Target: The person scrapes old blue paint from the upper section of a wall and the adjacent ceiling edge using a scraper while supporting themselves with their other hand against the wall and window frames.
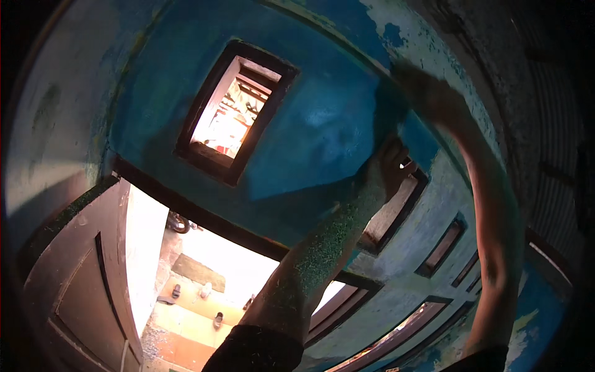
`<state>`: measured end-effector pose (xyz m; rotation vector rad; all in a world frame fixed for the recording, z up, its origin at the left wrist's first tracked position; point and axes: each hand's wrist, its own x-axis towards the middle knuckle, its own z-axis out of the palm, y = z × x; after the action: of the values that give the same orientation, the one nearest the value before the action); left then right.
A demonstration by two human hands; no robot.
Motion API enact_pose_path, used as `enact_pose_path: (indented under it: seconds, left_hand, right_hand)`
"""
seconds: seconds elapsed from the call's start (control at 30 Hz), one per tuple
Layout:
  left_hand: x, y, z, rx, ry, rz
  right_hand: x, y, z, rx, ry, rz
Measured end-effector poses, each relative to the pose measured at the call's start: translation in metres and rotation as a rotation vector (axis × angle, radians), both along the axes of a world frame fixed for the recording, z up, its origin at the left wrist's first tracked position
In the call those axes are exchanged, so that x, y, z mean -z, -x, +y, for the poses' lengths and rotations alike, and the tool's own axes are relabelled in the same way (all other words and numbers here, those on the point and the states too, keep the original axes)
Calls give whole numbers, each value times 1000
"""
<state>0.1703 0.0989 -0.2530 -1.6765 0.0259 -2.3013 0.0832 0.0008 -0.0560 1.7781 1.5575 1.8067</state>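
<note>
My left hand [390, 162] is raised against the blue-painted wall [320, 121], fingers bent, near the upper corner of a dark wooden window frame [420, 179]. A small bright spot shows between its fingers; I cannot tell whether it holds something. Green specks cover that forearm. Higher and to the right, my right hand [427, 93] reaches to a raised ridge [372, 65] where the blue paint meets a patchy, pale, peeling surface [427, 42]. This hand is dark and blurred, so its fingers and anything in them cannot be made out.
A small dark-framed opening [232, 116] is in the blue wall at left. Below it are an open doorway with a wooden door [88, 288], and sandals [218, 320] on the tiled floor [186, 321] outside. More framed windows line the wall at lower right.
</note>
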Motion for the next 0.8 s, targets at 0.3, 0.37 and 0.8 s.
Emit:
enact_pose_path:
  seconds: [0.3, 0.37, 0.8]
  left_hand:
    - [-2, -9, -9, -9, -35, 4]
    - [-3, -1, -5, 54, -51, 18]
    - [-7, -54, 15, 1900, -144, 68]
  right_hand:
    - [0, 22, 0, 107, -55, 44]
    - [10, -7, -23, 113, -41, 58]
    - [33, 25, -7, 164, -121, 69]
